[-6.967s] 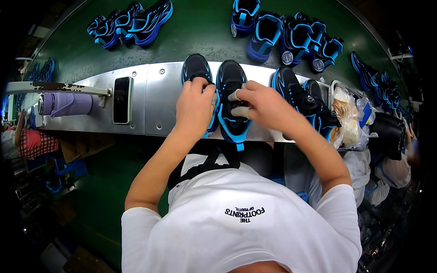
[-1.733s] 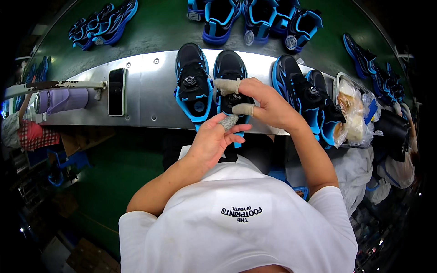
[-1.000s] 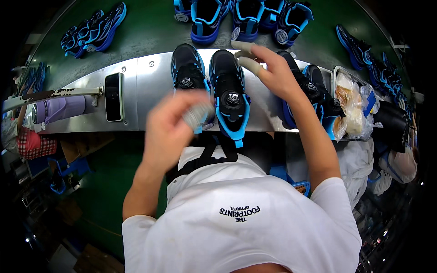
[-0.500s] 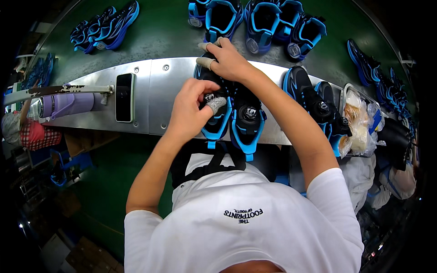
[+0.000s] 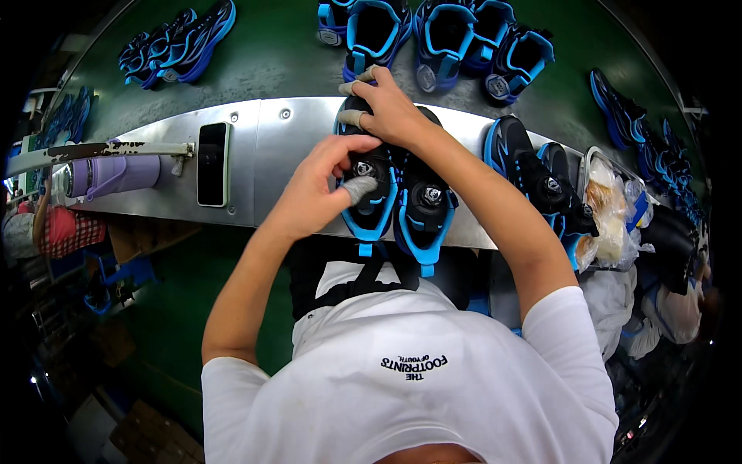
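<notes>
A person in a white T-shirt, seen from above, works at a curved metal worktop [image 5: 294, 147] with a green conveyor belt [image 5: 270, 54] beyond it. Two black-and-blue shoes lie side by side at the near edge of the worktop, toes pointing away from the person.

The left hand [image 5: 313, 197] rests on the left shoe [image 5: 369, 193]. Its thumb, wrapped in grey tape, and its fingers [image 5: 359, 188] are pinched together at the round dial closure on the shoe's upper. The right hand [image 5: 386, 108] lies over the toe end of the same shoe, its taped fingers curled down around it, holding it steady. The right shoe [image 5: 423, 213] sits untouched, just beside the first and touching it.

Half a second ago both hands were already on this shoe; a second ago the left hand was lifted clear and blurred in motion, and the right hand held a pale strip above the pair. The work has therefore passed from handling that strip to adjusting the dial, it seems.

To the left on the worktop lie a dark phone [image 5: 212, 164] and a purple bottle [image 5: 112, 176]. To the right wait more black-and-blue shoes [image 5: 533, 178], then a clear bag of pale material [image 5: 607, 209]. Further blue shoes [image 5: 433, 35] ride the belt at the far side.
</notes>
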`<act>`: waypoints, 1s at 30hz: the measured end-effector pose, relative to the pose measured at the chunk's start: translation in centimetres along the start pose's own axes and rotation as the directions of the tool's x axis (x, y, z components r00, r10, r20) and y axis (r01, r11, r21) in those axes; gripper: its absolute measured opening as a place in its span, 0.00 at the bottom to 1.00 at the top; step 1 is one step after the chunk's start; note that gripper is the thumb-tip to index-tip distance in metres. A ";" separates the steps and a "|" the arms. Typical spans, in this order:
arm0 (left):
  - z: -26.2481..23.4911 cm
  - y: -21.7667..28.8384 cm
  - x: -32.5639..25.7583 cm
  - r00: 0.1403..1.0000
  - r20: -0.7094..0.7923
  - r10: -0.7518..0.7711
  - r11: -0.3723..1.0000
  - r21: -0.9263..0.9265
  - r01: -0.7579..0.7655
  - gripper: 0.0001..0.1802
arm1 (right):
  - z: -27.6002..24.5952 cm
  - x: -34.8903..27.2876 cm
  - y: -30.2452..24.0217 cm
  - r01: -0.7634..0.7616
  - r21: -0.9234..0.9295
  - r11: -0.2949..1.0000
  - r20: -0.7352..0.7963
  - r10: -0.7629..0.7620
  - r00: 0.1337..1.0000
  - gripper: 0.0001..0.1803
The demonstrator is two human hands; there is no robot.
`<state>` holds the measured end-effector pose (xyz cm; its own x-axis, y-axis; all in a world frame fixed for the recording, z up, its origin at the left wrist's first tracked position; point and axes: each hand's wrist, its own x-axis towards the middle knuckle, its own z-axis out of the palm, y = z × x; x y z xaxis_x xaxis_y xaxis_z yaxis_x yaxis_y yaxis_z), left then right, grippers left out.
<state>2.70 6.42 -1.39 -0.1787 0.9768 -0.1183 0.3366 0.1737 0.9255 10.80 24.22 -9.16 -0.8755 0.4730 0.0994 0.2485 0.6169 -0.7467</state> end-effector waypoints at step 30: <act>2.1 -1.3 0.6 0.976 -0.051 0.211 0.956 0.220 -0.195 0.18 | 1.3 0.2 0.1 0.094 0.042 0.995 -0.061 -0.092 0.994 0.21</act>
<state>4.06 7.00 -3.41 -0.1504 0.9837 0.0980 0.5600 0.0031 0.8285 10.10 23.58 -10.03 -0.8675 0.4520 0.2076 0.1470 0.6316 -0.7612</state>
